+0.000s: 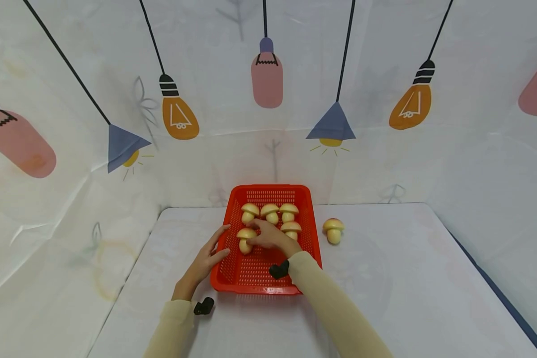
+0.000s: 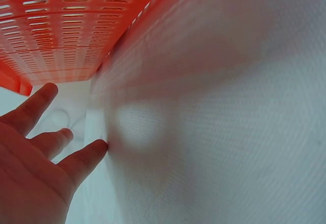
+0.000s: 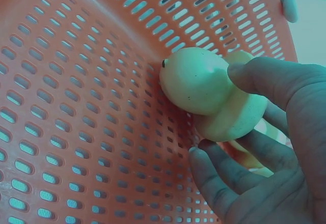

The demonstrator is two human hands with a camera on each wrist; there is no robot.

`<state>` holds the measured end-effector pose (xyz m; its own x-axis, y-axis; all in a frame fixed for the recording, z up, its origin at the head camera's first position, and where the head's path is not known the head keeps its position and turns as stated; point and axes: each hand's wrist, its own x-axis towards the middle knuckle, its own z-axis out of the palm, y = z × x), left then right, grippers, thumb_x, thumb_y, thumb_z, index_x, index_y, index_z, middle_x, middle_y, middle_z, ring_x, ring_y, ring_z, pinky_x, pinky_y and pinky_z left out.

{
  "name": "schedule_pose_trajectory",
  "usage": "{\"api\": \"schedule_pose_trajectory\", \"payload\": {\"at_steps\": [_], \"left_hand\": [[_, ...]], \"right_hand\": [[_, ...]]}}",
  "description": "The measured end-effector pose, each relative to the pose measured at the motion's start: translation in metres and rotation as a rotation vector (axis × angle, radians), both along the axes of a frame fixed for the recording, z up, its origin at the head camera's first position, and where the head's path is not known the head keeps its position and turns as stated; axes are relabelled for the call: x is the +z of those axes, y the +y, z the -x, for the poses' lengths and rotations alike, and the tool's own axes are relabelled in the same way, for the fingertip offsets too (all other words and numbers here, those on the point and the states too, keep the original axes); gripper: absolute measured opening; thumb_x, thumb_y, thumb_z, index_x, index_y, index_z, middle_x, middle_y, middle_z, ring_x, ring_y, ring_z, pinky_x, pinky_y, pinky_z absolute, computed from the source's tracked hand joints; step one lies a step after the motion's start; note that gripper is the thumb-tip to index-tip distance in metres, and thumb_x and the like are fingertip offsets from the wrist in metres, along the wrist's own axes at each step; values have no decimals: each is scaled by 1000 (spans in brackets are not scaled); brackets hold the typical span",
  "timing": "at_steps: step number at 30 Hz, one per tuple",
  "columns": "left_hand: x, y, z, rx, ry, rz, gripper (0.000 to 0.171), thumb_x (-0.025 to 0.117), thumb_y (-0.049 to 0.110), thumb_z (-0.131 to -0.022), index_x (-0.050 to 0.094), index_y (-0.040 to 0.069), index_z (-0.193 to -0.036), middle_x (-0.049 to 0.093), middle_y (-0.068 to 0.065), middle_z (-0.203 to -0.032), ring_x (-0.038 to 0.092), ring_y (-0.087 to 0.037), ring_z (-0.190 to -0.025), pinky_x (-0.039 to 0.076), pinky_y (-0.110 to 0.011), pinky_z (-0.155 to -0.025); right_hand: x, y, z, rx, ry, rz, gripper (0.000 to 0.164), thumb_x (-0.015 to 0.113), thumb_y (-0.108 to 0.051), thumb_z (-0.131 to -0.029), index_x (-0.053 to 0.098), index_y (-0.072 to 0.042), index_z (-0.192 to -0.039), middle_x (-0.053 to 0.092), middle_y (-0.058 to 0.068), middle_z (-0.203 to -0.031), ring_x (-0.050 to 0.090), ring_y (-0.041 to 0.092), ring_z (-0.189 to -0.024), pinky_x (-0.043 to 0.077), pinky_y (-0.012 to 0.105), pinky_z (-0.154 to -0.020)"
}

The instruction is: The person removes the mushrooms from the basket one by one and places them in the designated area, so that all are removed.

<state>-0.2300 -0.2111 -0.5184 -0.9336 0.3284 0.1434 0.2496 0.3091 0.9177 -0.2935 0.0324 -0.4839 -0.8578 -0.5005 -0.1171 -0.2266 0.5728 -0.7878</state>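
A red perforated plastic basket sits on the white table, with several toy mushrooms with yellowish caps and pale round stems inside. My right hand reaches into it and holds one mushroom near the left wall. In the right wrist view, the thumb lies on this mushroom from one side and the fingers curl beneath its cap. At the basket's left side is my left hand, fingers spread and fingertips right at the rim. The left wrist view shows that hand beside the basket's slotted wall.
Another mushroom stands on the table to the right of the basket. Three mushrooms line the basket's far end, among them a middle one. A white sheet printed with lamps rises behind the table.
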Motion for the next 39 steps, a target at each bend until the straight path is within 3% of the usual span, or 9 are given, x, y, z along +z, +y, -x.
{"api": "schedule_pose_trajectory", "payload": {"at_steps": [13,26,39], "left_hand": [[-1,0,1,-2,-3,-1,65,55,26,-103,30,26,-162,22,-8,-171,33,-42,-150,35,-69,-112],[-2,0,0,-9,8,-10,65,55,24,-103,30,25,-163,21,-7,-171,31,-41,-151,31,-70,-113],[-2,0,2,-1,8,-5,65,56,25,-103,31,27,-162,22,-7,-171,30,-41,-151,29,-71,-114]], "right_hand": [[0,0,0,1,1,-8,49,72,-25,-97,58,-10,-142,61,7,-140,56,21,-116,47,44,-106],[11,5,-3,-11,-7,-1,54,72,-29,-96,56,-16,-145,58,3,-146,56,22,-122,46,47,-109],[24,15,-2,-14,32,51,48,69,-21,-96,59,-11,-141,59,8,-145,57,24,-123,47,45,-108]]}}
